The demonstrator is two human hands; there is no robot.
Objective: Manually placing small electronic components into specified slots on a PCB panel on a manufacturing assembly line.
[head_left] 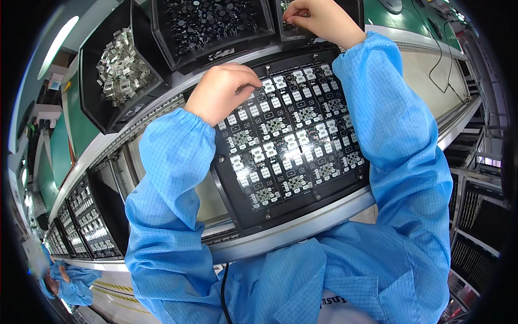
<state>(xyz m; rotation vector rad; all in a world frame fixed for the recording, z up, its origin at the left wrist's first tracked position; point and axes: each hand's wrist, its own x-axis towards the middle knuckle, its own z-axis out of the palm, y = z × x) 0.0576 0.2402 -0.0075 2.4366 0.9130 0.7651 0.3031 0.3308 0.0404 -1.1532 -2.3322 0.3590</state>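
Observation:
A panel of black circuit boards [295, 141] with rows of white parts sits in a black carrier frame [225, 186] in front of me. My left hand [224, 89] is over the panel's far left part, thumb and fingertips pinched close to its surface; whatever lies between them is too small to make out. At the far right, my right hand [324, 20] reaches into a black bin [281, 39] of small parts. Its fingers are curled together, and what they grip is hidden.
Silver box-shaped metal parts [123, 67] fill a black bin at the far left. Dark round components with leads [208, 21] lie in the middle bin. A metal rail [291, 232] runs along the near side. More loaded carriers [86, 221] stand left; another person [73, 283] is beyond.

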